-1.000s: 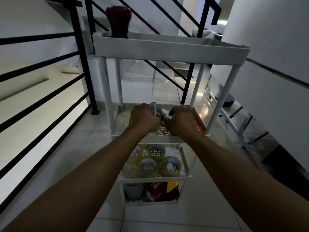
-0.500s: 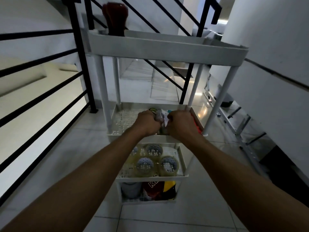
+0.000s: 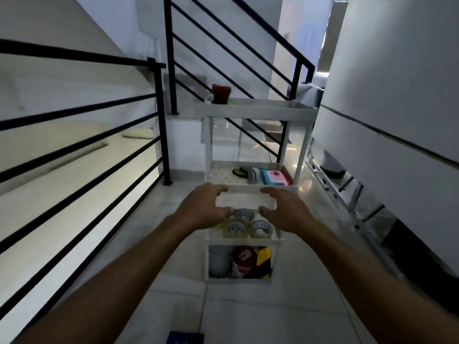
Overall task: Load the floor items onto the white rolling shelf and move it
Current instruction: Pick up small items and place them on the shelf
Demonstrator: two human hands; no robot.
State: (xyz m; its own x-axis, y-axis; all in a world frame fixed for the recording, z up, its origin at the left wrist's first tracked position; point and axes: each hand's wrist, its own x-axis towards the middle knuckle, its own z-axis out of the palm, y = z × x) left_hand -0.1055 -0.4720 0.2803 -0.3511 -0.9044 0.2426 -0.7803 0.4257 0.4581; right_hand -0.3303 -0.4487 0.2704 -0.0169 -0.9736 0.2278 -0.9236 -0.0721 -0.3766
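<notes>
Looking down on the white rolling shelf, parked on pale tiles between a black railing and the right-hand wall, with a folded ladder lying along the foot of that wall. Four tiers, each carrying something:

- **Top tray:** a dark red object tucked into the left rear corner.
- **Second tier:** a green-and-black item, a grey packet and a red-and-blue packet, laid flat and crowded to the right, leaving bare perforated floor on the left.
- **Third tier:** clear tape rolls lying flat, so unlikely to roll off once wheeled.
- **Bottom tier:** a grey roll, a red tin and yellow-black tape packed side by side, the bulkier things seemingly kept low for steadiness.

Holding nothing in the left hand or the right hand. Both reach out in front at about the height of the third tier, fingers extended above and thumbs spread below, each making a loose C turned toward the other. Hard to say through the blur whether the fingertips touch the tray edge or hover just short of it.

Reads as a reach to take the frame from both sides at once, for an even, straight push. Loading judged nearly done, though a blue thing lies on the floor at the bottom edge of the view, well apart from the shelf, and likely needs picking up first
</notes>
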